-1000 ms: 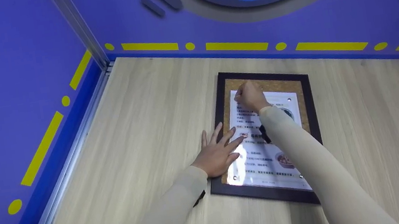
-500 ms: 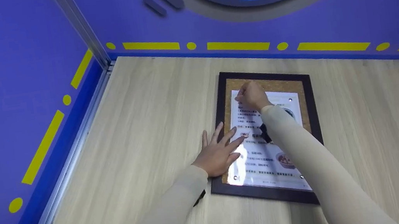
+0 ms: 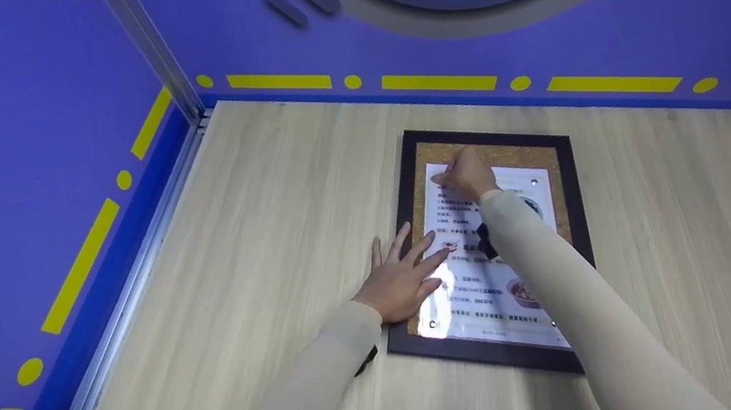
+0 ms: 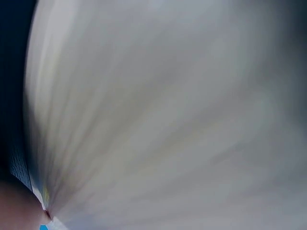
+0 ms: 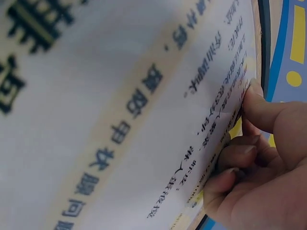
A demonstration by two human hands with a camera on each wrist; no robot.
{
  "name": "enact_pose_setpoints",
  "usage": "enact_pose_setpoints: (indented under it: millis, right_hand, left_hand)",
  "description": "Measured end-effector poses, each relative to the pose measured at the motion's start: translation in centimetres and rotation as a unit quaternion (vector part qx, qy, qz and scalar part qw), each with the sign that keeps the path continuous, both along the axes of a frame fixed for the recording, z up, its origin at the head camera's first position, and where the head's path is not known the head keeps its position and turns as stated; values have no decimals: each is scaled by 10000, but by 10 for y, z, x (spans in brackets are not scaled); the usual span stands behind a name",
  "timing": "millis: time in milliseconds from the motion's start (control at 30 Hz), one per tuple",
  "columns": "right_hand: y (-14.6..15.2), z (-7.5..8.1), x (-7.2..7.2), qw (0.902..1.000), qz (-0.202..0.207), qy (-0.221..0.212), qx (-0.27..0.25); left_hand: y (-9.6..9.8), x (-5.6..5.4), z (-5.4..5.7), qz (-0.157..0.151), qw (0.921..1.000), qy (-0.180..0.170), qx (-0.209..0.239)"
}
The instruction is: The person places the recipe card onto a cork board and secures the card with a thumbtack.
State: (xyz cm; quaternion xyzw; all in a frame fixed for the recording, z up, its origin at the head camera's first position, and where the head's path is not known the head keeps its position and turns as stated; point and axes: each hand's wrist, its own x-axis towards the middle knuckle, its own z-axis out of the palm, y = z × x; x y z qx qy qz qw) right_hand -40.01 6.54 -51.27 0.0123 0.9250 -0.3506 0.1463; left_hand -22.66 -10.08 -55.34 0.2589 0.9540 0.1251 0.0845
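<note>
A printed sheet [image 3: 474, 290] with a glossy surface lies on a cork board [image 3: 523, 156] in a black frame [image 3: 486, 351]. Small round pins show at its upper right [image 3: 534, 182], lower left [image 3: 434, 324] and lower right corners. My left hand [image 3: 397, 288] rests with spread fingers across the frame's left side and the sheet's edge. At the sheet's upper left corner is my right hand [image 3: 468, 174], fingers curled. In the right wrist view its thumb [image 5: 259, 108] presses at the sheet's far edge. Whatever lies under the thumb is hidden. The left wrist view is mostly blurred.
The framed board lies on a pale wood-grain tabletop [image 3: 257, 249]. Blue-purple panels with yellow markings [image 3: 438, 82] stand along the back and left. A metal post [image 3: 150, 49] rises at the back left corner.
The right hand's wrist and fingers have shifted slightly right and turned a little at the upper left corner. My left hand stays in place. The whole view has drifted slightly.
</note>
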Motion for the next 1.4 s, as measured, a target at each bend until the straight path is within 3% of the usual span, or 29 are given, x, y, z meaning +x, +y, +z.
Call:
enact_pose_setpoints:
  millis: [333, 500, 600, 700, 867, 1000, 1133, 1400]
  right_hand:
    - [-3, -9, 3, 9982, -148, 249, 532]
    - [-2, -19, 8, 9904, 42, 641, 1225]
    - [0, -24, 11, 9865, 184, 565, 1525]
    - [3, -24, 11, 9883, 293, 375, 1451]
    - [8, -20, 13, 9968, 457, 72, 657]
    - [7, -21, 19, 9962, 716, 130, 472]
    - [8, -24, 23, 9941, 891, 310, 528]
    - [24, -24, 26, 9870, 1067, 383, 1138]
  left_hand:
    - [-3, -1, 0, -96, 9999, 40, 52]
    - [-1, 0, -4, -110, 9999, 70, 11]
    - [2, -1, -7, -148, 9998, -68, 87]
    - [3, -4, -8, -173, 9995, -161, 192]
    - [-4, -13, -9, -195, 9995, -185, 135]
    - [-12, -23, -14, -232, 9995, -180, 113]
    - [-17, -34, -17, -313, 9992, -189, 153]
    - [-30, -61, -18, -460, 9978, -459, 159]
